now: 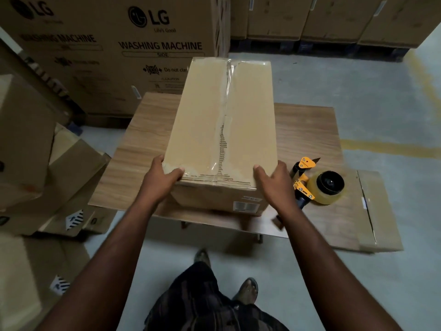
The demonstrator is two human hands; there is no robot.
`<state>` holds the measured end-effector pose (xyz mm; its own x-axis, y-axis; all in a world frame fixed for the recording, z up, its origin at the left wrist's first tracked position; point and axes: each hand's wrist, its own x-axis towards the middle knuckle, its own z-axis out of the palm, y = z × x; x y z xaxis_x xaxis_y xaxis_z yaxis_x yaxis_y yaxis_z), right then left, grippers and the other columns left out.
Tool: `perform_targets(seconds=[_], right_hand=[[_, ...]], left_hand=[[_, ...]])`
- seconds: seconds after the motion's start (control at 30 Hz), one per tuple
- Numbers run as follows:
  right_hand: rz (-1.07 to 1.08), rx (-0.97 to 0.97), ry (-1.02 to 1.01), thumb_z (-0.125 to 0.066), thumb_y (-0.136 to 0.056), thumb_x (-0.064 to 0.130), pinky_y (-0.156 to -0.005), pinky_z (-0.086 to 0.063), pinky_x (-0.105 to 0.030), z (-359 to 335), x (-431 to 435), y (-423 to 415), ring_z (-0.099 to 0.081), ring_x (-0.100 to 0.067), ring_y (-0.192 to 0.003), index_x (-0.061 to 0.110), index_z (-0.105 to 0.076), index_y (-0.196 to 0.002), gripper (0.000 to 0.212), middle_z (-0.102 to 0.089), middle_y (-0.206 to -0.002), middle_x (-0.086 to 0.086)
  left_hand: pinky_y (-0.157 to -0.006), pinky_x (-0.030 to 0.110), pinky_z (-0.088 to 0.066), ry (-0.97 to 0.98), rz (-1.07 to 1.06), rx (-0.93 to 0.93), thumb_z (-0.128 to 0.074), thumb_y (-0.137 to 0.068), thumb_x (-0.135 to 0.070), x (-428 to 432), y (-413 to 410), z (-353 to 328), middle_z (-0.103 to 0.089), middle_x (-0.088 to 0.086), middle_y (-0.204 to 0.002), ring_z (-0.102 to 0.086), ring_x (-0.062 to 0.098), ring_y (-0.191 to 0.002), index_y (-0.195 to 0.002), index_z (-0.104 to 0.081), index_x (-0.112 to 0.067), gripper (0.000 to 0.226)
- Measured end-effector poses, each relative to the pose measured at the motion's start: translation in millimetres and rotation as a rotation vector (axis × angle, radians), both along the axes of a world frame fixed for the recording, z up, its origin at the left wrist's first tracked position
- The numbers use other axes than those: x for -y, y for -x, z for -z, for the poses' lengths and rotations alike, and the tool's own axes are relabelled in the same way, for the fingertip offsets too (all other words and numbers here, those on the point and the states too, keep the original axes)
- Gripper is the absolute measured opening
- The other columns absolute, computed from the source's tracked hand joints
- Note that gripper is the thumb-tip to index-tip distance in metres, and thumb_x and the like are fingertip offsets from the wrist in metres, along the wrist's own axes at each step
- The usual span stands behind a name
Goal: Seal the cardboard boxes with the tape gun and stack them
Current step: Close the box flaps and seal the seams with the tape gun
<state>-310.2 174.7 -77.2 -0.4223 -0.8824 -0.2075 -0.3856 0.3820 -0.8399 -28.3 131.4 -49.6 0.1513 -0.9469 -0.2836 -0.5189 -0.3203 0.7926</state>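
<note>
A long cardboard box (202, 120) sits lengthwise on a low wooden table (307, 134), clear tape running along its top centre seam. My left hand (164, 177) grips the box's near left corner, thumb on the top face. My right hand (274, 180) grips the near right corner the same way. A yellow tape gun (315, 182) with a roll of clear tape lies on the table just right of my right hand, untouched.
Large printed washing-machine cartons (114, 51) stand behind the table. Flattened and loose cartons (55, 177) pile up at the left. A flat cardboard sheet (379, 211) lies on the table's right end. More stacked cartons (334, 17) line the back right. My feet (248, 287) stand on grey concrete floor.
</note>
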Motion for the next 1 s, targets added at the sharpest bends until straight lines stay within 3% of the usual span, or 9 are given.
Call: perform_targets(seconds=[0.23, 0.5, 0.63, 0.73, 0.8, 0.9, 1.0], right_hand=[[-0.04, -0.038, -0.052, -0.063, -0.096, 0.05, -0.084, -0.038, -0.029, -16.0, 83.0, 18.6, -0.057, -0.031, -0.119, 0.006, -0.044, -0.136, 0.062, -0.056, -0.134, -0.014], [-0.02, -0.086, -0.091, -0.071, -0.087, 0.059, -0.089, -0.049, -0.034, -34.5, 187.0, 33.8, -0.061, -0.033, -0.12, 0.004, -0.044, -0.134, 0.077, -0.061, -0.135, -0.015], [0.023, -0.102, -0.099, -0.072, -0.083, 0.064, -0.084, -0.048, -0.031, -32.3, 217.3, 37.0, -0.063, -0.029, -0.115, 0.009, -0.048, -0.133, 0.078, -0.064, -0.131, -0.012], [0.042, -0.097, -0.11, -0.073, -0.082, 0.065, -0.083, -0.046, -0.028, -29.2, 232.5, 39.5, -0.064, -0.026, -0.112, 0.012, -0.05, -0.131, 0.075, -0.065, -0.129, -0.008], [0.04, -0.088, -0.121, -0.073, -0.083, 0.064, -0.082, -0.044, -0.026, -27.8, 238.0, 42.2, -0.062, -0.021, -0.105, 0.014, -0.05, -0.133, 0.074, -0.064, -0.124, -0.002], [0.032, -0.066, -0.125, -0.074, -0.081, 0.066, -0.083, -0.044, -0.024, -24.8, 239.5, 47.2, -0.06, -0.012, -0.099, 0.02, -0.054, -0.135, 0.074, -0.062, -0.116, 0.008], [0.029, 0.1, -0.1, -0.082, -0.071, 0.067, -0.093, -0.057, -0.035, -20.2, 235.0, 52.9, -0.072, -0.009, -0.101, 0.028, -0.063, -0.132, 0.075, -0.074, -0.117, 0.011]], left_hand=[[-0.09, 0.034, -0.044, -0.061, 0.12, 0.119, -0.066, -0.089, -0.057, 81.4, 15.6, -4.0, -0.056, 0.006, -0.141, -0.056, 0.028, -0.124, -0.148, -0.036, -0.017, 0.077], [-0.086, 0.03, -0.041, -0.006, 0.113, 0.104, -0.062, -0.089, -0.063, 192.8, 43.7, -6.5, -0.06, 0.011, -0.137, -0.057, 0.03, -0.123, -0.137, -0.045, -0.013, 0.071], [-0.087, 0.027, -0.041, 0.027, 0.133, 0.061, -0.065, -0.089, -0.059, 233.6, 47.7, -1.7, -0.063, 0.006, -0.133, -0.059, 0.026, -0.12, -0.138, -0.049, -0.015, 0.068], [-0.088, 0.027, -0.046, 0.034, 0.151, -0.047, -0.069, -0.087, -0.054, 255.7, 44.8, 6.0, -0.067, -0.004, -0.124, -0.063, 0.016, -0.111, -0.134, -0.056, -0.022, 0.058], [-0.09, 0.032, -0.052, -0.015, 0.183, -0.214, -0.073, -0.086, -0.046, 265.9, 40.6, 11.2, -0.071, -0.008, -0.117, -0.069, 0.011, -0.104, -0.131, -0.061, -0.024, 0.051], [-0.076, 0.029, -0.056, -0.095, 0.197, -0.448, -0.072, -0.092, -0.028, 271.7, 39.2, 15.7, -0.074, -0.002, -0.112, -0.073, 0.011, -0.095, -0.131, -0.06, -0.018, 0.042], [-0.067, 0.025, -0.057, -0.116, 0.168, -0.543, -0.069, -0.094, -0.019, 270.6, 41.2, 19.2, -0.075, 0.002, -0.112, -0.074, 0.015, -0.093, -0.131, -0.059, -0.016, 0.039]])
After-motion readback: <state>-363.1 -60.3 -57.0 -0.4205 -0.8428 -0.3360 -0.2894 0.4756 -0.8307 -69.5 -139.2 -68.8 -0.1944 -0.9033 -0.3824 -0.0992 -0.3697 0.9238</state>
